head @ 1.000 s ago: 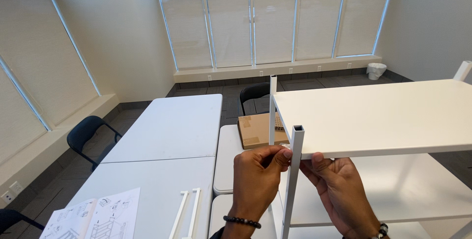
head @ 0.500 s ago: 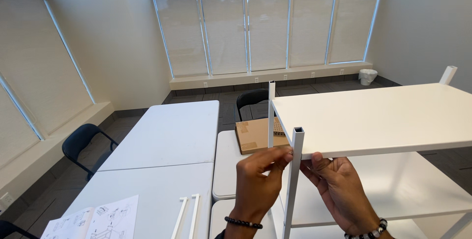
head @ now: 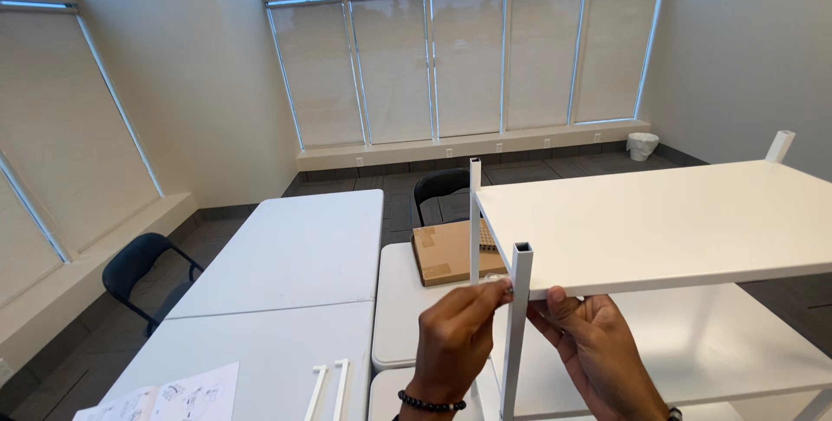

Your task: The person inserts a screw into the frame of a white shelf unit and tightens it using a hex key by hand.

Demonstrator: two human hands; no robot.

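Observation:
A white shelf unit stands in front of me, its top shelf board [head: 659,217] resting on square white posts. My left hand [head: 455,334] pinches a small clear fastener [head: 498,281] against the near corner post [head: 517,317], just below the top board. Beside the post, my right hand [head: 589,347] has its fingers up under the board's front edge. A lower shelf board [head: 693,343] shows behind my hands. A second post [head: 474,217] rises at the board's far left corner.
White folding tables [head: 295,252] stretch to the left, with an instruction sheet [head: 173,391] and two white bars [head: 328,389] near the front. A cardboard box [head: 451,252] lies behind the shelf. Black chairs [head: 139,269] stand by the windows, a white bin [head: 642,145] far off.
The view has tipped upward slightly, showing more window. Both hands stay at the corner post, my left fingers pressed closer to it.

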